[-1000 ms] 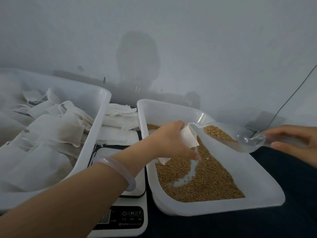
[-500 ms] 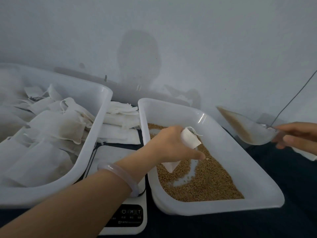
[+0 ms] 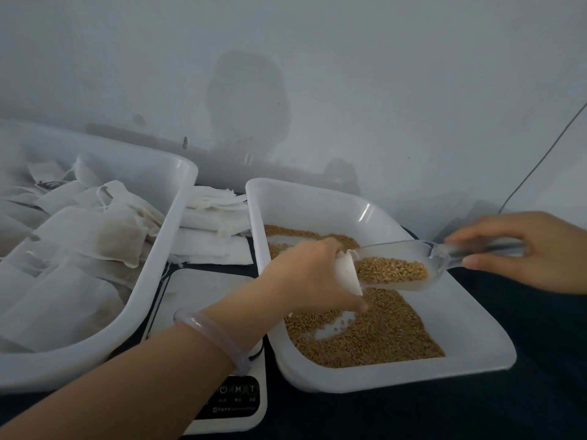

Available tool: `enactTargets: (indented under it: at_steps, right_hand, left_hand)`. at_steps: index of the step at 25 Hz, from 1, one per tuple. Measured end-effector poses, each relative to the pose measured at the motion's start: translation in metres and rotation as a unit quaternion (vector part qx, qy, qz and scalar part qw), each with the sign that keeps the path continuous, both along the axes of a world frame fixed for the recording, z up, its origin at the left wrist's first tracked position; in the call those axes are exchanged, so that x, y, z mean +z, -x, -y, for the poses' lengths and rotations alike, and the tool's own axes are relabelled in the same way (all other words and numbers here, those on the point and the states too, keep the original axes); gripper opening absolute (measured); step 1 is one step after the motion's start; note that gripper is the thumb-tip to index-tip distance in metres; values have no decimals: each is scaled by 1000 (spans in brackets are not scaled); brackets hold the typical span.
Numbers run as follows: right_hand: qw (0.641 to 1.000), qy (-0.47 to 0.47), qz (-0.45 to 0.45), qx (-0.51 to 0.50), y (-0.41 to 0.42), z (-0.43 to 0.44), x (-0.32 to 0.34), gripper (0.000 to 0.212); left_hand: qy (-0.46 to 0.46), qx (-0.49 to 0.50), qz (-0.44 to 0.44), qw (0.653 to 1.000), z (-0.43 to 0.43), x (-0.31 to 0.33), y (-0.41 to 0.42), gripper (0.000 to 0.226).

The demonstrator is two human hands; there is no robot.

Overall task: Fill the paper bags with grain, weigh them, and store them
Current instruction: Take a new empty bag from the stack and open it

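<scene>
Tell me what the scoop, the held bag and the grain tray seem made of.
Scoop: clear glossy plastic, probably; grain shows through its wall. Bag in the left hand: thin matt white sheet, paper or nonwoven, cannot tell. Grain tray: smooth white plastic, seemingly; a highlight glints on its far corner.

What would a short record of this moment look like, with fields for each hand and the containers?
right hand: grips handle of clear plastic scoop loaded with brown grain
left hand: pinches small white paper bag at the scoop's tip
under hands: white plastic tray with loose grain inside
at left: large white plastic bin holding filled bags
between containers: white digital scale, partly under the left forearm
</scene>
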State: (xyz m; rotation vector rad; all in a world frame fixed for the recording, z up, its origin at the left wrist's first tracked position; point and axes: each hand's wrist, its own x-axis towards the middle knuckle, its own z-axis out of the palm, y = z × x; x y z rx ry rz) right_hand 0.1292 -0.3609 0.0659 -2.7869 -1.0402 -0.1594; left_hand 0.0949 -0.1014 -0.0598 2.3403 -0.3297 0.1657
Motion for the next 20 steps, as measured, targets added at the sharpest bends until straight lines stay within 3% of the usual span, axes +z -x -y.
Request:
enactTargets:
  at_steps: [3,9,14,20]
  right_hand:
    - [996,75,46,23,-3,-17,12,33]
    - [978,164,128,29,-1,-39,24,45]
    - [969,163,184,30,2,-45,27,38]
    - [981,135,134,-31,-16,-2,31,23]
  left_hand:
    - [-27,17,16,999,0,-2,-1,70]
    - [-36,40,54,997,0,-2,0,51]
    - [-44,31,49,997,0,-2,0,39]
    - [9,50,34,998,0,1,3,33]
